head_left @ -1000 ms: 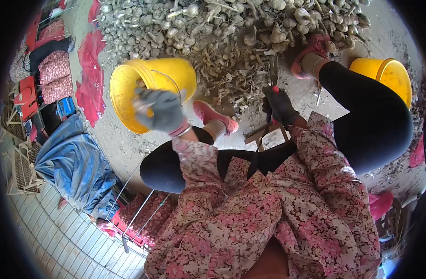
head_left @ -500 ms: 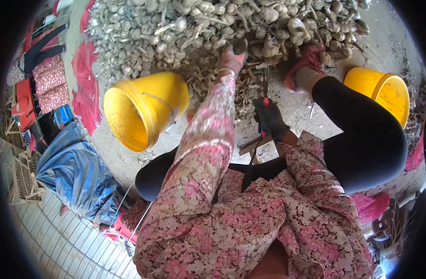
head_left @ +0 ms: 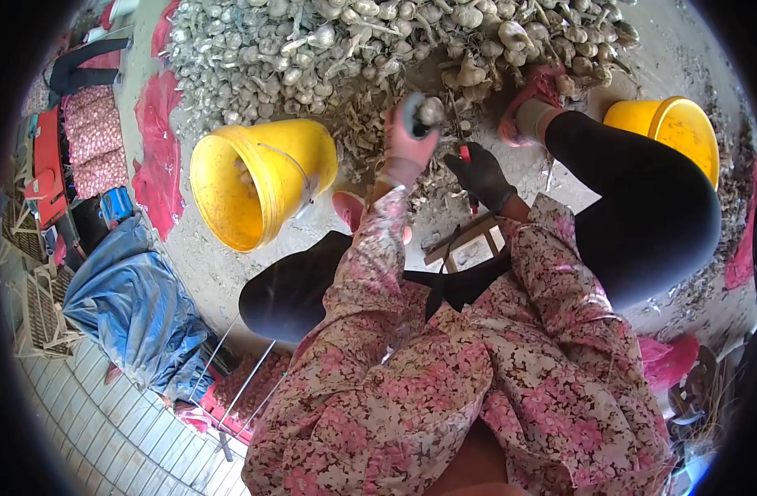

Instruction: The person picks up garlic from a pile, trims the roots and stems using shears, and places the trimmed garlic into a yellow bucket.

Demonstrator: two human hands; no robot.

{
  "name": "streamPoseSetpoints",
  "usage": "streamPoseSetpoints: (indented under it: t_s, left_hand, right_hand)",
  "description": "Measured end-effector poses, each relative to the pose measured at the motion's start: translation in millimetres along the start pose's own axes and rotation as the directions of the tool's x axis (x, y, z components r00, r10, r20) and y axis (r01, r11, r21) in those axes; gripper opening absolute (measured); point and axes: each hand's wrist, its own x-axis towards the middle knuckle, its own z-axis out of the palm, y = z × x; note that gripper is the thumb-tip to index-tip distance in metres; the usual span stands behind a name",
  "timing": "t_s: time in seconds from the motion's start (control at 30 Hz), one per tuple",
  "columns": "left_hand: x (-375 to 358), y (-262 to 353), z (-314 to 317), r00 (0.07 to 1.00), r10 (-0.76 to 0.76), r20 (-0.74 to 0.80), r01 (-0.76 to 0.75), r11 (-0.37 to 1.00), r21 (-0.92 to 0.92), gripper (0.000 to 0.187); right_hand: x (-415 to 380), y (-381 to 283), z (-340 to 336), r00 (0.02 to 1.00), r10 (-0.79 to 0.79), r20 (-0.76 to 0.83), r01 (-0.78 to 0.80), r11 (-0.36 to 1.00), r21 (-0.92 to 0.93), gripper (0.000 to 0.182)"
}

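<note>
My left hand [head_left: 411, 140], in a pink glove with grey fingertips, is closed around a garlic bulb [head_left: 430, 112] at the near edge of the garlic heap [head_left: 304, 58]. Just to its right, my right hand [head_left: 483, 178] wears a dark glove and grips red-handled pruning shears [head_left: 465, 154]. Their thin blade points up toward the heap, close beside the bulb. Most of the handles is hidden by the fingers. Dry garlic trimmings [head_left: 366, 124] lie on the ground below the heap.
A yellow bucket [head_left: 267, 186] lies tipped on its side at left, its mouth toward me. Another yellow bucket [head_left: 676, 136] is beyond my right knee. A small wooden frame [head_left: 469, 244] sits between my legs. Blue tarp [head_left: 139, 298] and filled net sacks [head_left: 95, 145] are at far left.
My left hand has drawn back from the heap with a garlic bulb, close to the shears. My right hand has shifted slightly up, and the shears are turned.
</note>
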Motion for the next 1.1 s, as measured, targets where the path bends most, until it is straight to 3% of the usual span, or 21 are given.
streamPoseSetpoints:
  t_s: [0.03, 0.07, 0.1, 0.13, 0.2, 0.23, 0.27, 0.3, 0.33, 0.37, 0.4, 0.43, 0.47, 0.53, 0.6, 0.63, 0.7, 0.8, 0.87, 0.93, 1.1]
  left_hand:
    - [-5, -1, 0, 0.968, -0.248, 0.045, 0.228, 0.786, -0.574, 0.063]
    - [-8, -5, -1, 0.887, -0.404, 0.223, 0.337, 0.238, -0.911, 0.055]
    - [-12, -2, -11, 0.947, -0.109, 0.301, 0.32, 0.326, -0.889, 0.041]
    - [-19, 2, -19, 0.952, -0.114, 0.283, 0.305, 0.333, -0.892, 0.041]
    - [-34, 14, -31, 0.797, -0.267, 0.542, 0.526, -0.133, -0.84, 0.035]
    - [-34, -3, -26, 0.798, -0.284, 0.531, 0.573, 0.089, -0.814, 0.036]
    - [-36, -16, -17, 0.803, -0.282, 0.526, 0.568, 0.09, -0.818, 0.036]
    - [-36, -11, -21, 0.792, -0.342, 0.506, 0.457, -0.218, -0.863, 0.035]
    - [-36, -6, -27, 0.769, -0.398, 0.5, 0.28, -0.494, -0.823, 0.036]
    - [-41, -2, -35, 0.816, -0.47, 0.335, 0.201, -0.313, -0.928, 0.032]
    - [-46, -2, -44, 0.82, -0.473, 0.323, 0.187, -0.312, -0.932, 0.032]
    - [-50, -5, -53, 0.859, -0.461, 0.222, 0.27, 0.041, -0.962, 0.028]
    - [-57, -7, -60, 0.898, -0.416, 0.14, 0.314, 0.388, -0.866, 0.028]
    - [-70, 2, -70, 0.939, -0.343, -0.016, 0.173, 0.512, -0.842, 0.039]
    - [-78, 3, -69, 0.96, -0.15, -0.237, -0.01, 0.827, -0.562, 0.046]
    - [-83, 10, -74, 0.966, -0.256, -0.037, 0.166, 0.723, -0.67, 0.053]
    - [-86, 11, -68, 0.972, -0.234, -0.018, 0.155, 0.696, -0.701, 0.06]
    - [-86, -16, -41, 0.989, -0.127, -0.081, 0.02, 0.645, -0.764, 0.074]
    - [-86, -22, -42, 0.995, -0.047, -0.09, -0.009, 0.843, -0.538, 0.074]
    - [-84, -15, -46, 0.996, -0.091, 0.014, 0.081, 0.787, -0.611, 0.064]
    - [-86, -3, -42, 0.991, -0.134, -0.019, 0.101, 0.826, -0.554, 0.056]
  right_hand:
    - [-2, 1, 2, 0.999, -0.006, 0.051, -0.002, 0.985, 0.171, 0.037]
    - [-3, 0, 6, 0.994, -0.027, 0.105, -0.01, 0.941, 0.337, 0.034]
    - [-7, -1, 10, 0.993, -0.043, 0.107, 0.005, 0.942, 0.336, 0.034]
    - [-11, -3, 15, 0.99, -0.119, 0.073, 0.089, 0.94, 0.329, 0.029]
    - [-12, 1, 25, 0.976, -0.212, 0.041, 0.189, 0.929, 0.319, 0.025]
    - [-12, 11, 31, 0.958, -0.287, 0.0, 0.274, 0.914, 0.298, 0.024]
    - [-12, 22, 37, 0.933, -0.357, -0.038, 0.353, 0.895, 0.273, 0.024]
    - [-38, -13, 12, 0.994, -0.061, 0.093, 0.038, 0.972, 0.231, 0.024]
    - [-40, -9, 13, 0.993, -0.07, 0.091, 0.048, 0.973, 0.228, 0.024]
    - [-39, 1, 13, 0.995, -0.094, 0.036, 0.081, 0.961, 0.263, 0.023]
    - [-34, 13, 16, 0.993, -0.117, -0.017, 0.117, 0.948, 0.297, 0.023]
    - [-31, 15, 20, 0.917, -0.387, -0.095, 0.398, 0.878, 0.265, 0.028]
    - [-31, 20, 24, 0.916, -0.391, -0.088, 0.4, 0.878, 0.263, 0.028]
    - [-51, -13, 10, 0.833, -0.534, -0.147, 0.539, 0.842, -0.004, 0.04]
    - [-59, -31, -1, 0.884, -0.466, -0.037, 0.458, 0.878, -0.137, 0.05]
    - [-63, -37, -4, 0.857, -0.514, -0.023, 0.484, 0.82, -0.306, 0.052]
    - [-68, -37, -3, 0.809, -0.588, -0.012, 0.504, 0.703, -0.502, 0.056]
    - [-70, -37, -3, 0.868, -0.495, 0.045, 0.443, 0.729, -0.522, 0.057]
    - [-68, -30, 1, 0.872, -0.488, 0.047, 0.436, 0.729, -0.527, 0.058]
    - [-67, -25, 2, 0.877, -0.479, 0.047, 0.428, 0.731, -0.531, 0.059]
    - [-62, -15, 2, 0.899, -0.397, 0.185, 0.434, 0.754, -0.493, 0.042]
